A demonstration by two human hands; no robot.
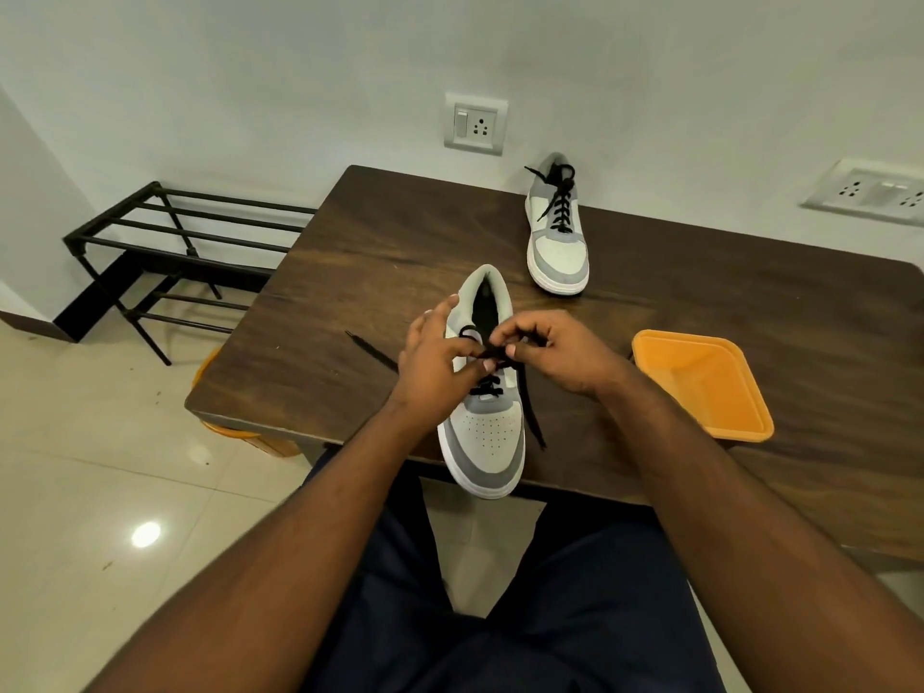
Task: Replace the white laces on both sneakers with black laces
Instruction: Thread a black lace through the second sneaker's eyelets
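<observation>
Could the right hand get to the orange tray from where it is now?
Probably yes. The orange tray sits on the table just beside the right hand, nothing between them. But that hand pinches the black lace and would need to let go first.

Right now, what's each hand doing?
Left hand: pinching the black lace over the near sneaker.
Right hand: fingers curled, pinching the same lace.

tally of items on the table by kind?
Sneakers: 2, near sneaker and far sneaker
Black laces: 2, near lace and far lace
Orange tray: 1
Total: 5
</observation>
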